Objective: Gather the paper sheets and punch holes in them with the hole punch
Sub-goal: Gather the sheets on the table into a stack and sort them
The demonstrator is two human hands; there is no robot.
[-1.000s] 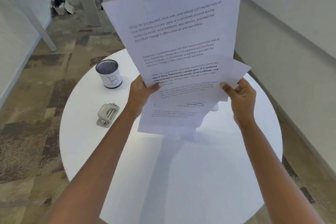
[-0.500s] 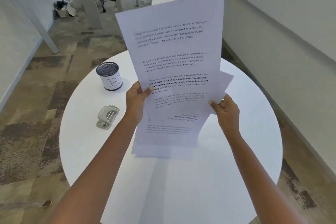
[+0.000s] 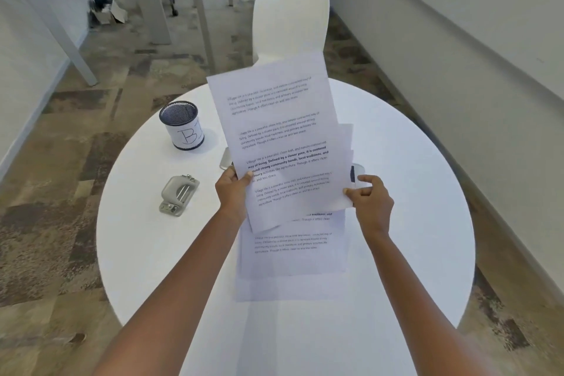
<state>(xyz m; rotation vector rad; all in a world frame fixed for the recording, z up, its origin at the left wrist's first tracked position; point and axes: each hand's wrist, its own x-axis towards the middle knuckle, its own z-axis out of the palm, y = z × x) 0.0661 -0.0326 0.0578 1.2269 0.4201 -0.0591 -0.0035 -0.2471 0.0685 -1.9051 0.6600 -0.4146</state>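
1. Holds a fanned, uneven bunch of white printed paper sheets above the round white tabletop, the front sheet tilted; cannot tell whether the lowest edge touches the tabletop.
2. Shows only a grey sliver past the sheets' left edge and a dark-and-pale sliver past their right edge; cannot tell what either is.
3. Pinches the sheets' left edge with the left grip, thumb on the printed face, fingers hidden behind.
4. Pinches the front sheet's lower right corner with the right grip, fingers curled.
5. Leaves the grey metal hole punch lying on the tabletop, left of the left grip, apart from the sheets.
6. Stands a dark mesh cup with a white label marked "B" upright beyond the punch; cannot make out its inside.
7. Hides the seat of a white moulded chair behind sheets and tabletop.
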